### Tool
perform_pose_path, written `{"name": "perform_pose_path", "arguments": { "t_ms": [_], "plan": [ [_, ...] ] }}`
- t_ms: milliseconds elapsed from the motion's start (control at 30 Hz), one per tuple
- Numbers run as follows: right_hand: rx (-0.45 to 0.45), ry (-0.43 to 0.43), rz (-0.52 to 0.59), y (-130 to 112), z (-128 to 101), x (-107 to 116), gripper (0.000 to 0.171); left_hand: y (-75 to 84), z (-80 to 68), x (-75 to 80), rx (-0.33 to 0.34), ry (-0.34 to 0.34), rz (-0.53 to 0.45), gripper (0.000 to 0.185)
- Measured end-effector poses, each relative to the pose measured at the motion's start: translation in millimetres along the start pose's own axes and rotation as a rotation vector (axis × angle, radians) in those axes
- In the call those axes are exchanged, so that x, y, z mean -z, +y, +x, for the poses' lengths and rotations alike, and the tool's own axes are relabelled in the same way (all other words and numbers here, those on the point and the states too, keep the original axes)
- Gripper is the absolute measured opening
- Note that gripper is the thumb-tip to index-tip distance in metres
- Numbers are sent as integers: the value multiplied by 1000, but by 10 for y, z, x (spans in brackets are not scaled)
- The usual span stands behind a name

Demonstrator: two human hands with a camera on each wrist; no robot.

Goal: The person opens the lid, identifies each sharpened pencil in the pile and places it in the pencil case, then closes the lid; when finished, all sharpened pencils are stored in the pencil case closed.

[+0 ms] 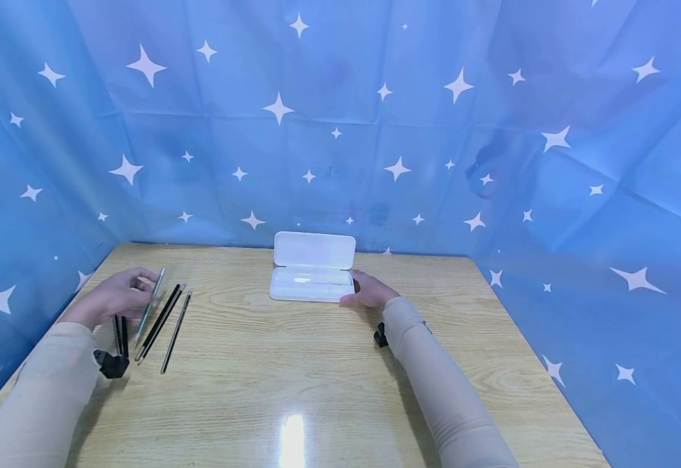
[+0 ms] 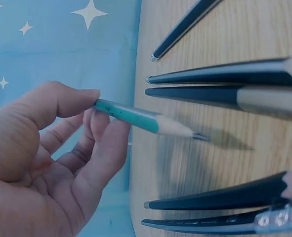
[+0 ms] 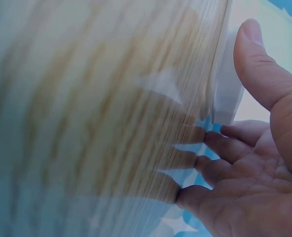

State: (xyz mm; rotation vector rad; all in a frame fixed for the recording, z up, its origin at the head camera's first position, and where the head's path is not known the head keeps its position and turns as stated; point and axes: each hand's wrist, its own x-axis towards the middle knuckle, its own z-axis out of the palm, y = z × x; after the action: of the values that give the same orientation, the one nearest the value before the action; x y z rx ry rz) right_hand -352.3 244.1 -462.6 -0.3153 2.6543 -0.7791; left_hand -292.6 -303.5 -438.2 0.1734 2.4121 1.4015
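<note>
My left hand pinches a green pencil between thumb and fingers, with its sharpened point free above the wood and a shadow beneath. Several dark pencils lie on the table on either side of it, some partly under the left hand and wrist. A white pencil case stands with its lid up toward the back of the table. At the case's right end is my right hand, thumb at the front corner. In the right wrist view its other fingers reach down to the tabletop, fairly straight.
The wooden table ends at the back against a blue curtain with white stars, which also hangs at both sides. A black wrist mount sits beside the left-hand pencils. Light glares off the table's front.
</note>
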Motion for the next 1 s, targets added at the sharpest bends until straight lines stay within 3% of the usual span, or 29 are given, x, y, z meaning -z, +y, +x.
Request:
{"name": "perform_pose_path", "arguments": {
  "t_ms": [333,500,800,1000],
  "plan": [
    [6,7,6,-13,-11,0,96,63,20,-24,-96,62,-55,53],
    [7,12,11,-11,-7,-8,96,90,29,-50,-161,117,-40,53],
    [7,10,52,-25,-25,-6,94,128,11,-105,-225,157,-14,54],
    [4,12,51,-27,-45,4,95,108,23,-135,-271,218,-27,53]
  ]
}}
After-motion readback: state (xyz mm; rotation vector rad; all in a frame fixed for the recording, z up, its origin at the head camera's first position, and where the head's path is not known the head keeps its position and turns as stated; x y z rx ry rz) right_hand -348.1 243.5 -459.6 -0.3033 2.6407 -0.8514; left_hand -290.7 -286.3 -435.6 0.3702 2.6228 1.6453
